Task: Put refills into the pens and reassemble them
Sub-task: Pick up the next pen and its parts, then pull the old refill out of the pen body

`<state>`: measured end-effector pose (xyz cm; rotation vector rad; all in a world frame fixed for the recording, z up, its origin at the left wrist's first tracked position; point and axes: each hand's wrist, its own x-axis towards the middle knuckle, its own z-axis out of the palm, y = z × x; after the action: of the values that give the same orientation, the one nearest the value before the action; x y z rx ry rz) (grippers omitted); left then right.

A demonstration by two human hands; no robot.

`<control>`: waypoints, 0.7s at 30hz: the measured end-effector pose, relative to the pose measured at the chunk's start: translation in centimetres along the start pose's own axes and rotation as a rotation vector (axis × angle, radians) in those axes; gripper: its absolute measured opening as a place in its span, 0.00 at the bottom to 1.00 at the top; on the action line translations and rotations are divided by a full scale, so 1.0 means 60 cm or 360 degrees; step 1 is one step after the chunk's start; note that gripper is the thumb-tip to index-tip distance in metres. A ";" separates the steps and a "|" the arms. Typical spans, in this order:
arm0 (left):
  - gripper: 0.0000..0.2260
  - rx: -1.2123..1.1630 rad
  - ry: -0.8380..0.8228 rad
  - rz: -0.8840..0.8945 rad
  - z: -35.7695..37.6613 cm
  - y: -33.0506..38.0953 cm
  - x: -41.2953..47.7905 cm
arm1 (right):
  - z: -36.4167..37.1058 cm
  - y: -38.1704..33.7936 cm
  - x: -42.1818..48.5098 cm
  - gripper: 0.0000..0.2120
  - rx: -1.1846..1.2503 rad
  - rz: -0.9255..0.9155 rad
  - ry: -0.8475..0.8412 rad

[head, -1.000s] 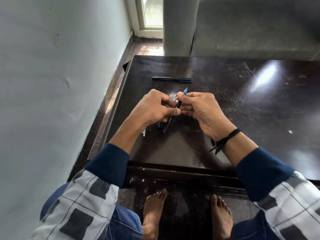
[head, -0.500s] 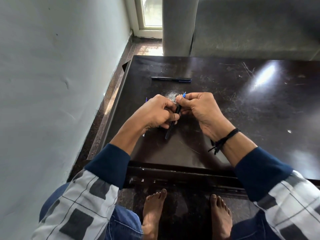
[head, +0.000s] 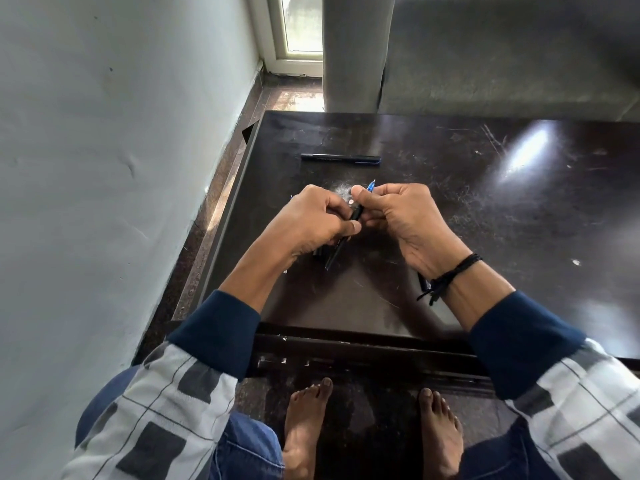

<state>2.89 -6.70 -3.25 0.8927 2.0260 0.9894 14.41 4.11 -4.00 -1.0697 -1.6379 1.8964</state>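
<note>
Nearest on my feed are the person's two bare feet [head: 370, 431] on the dark floor, with blue jeans [head: 249, 448] at either side. Above them come the checked sleeves, the left navy cuff [head: 214, 341] and the right navy cuff [head: 519, 337] both reaching over the near edge of the dark table [head: 346, 306].

Both hands meet over the left part of the tabletop. The left hand [head: 308, 225] has its fingers curled round the black barrel of a pen [head: 356, 213], which slants from lower left to upper right. The lower end of the barrel pokes out beneath that hand. The right hand [head: 408, 216] pinches the upper part of the same pen between thumb and fingers, and the blue tip [head: 372, 185] sticks out just past its thumb. I see a black cord bracelet [head: 453, 271] on the right wrist.

Under the left hand a few dark pen pieces [head: 319, 255] lie on the table; I cannot tell which parts they are.

Farther back, well apart from the hands, a black pen [head: 341, 158] lies flat and crosswise on the table. A pale wall [head: 104, 168] runs along the left. Beyond the table stands a grey sofa [head: 502, 64], and a window [head: 301, 26] shows in the far corner.
</note>
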 end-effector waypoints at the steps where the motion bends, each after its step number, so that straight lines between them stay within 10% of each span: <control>1: 0.05 0.0005 0.0026 0.0001 0.002 -0.001 0.001 | 0.000 0.000 0.000 0.09 0.0006 0.0003 0.0008; 14: 0.10 -0.0264 0.0416 0.0162 -0.063 0.010 -0.014 | 0.006 -0.008 -0.013 0.02 0.0493 0.0243 -0.0174; 21: 0.18 -0.1418 0.0485 -0.0127 -0.051 0.009 -0.008 | 0.010 -0.008 -0.017 0.02 0.0465 0.0289 -0.0289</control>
<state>0.80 -7.92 -1.26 0.1813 1.5402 1.8383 14.52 3.08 -3.26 -0.9751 -1.3325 2.3252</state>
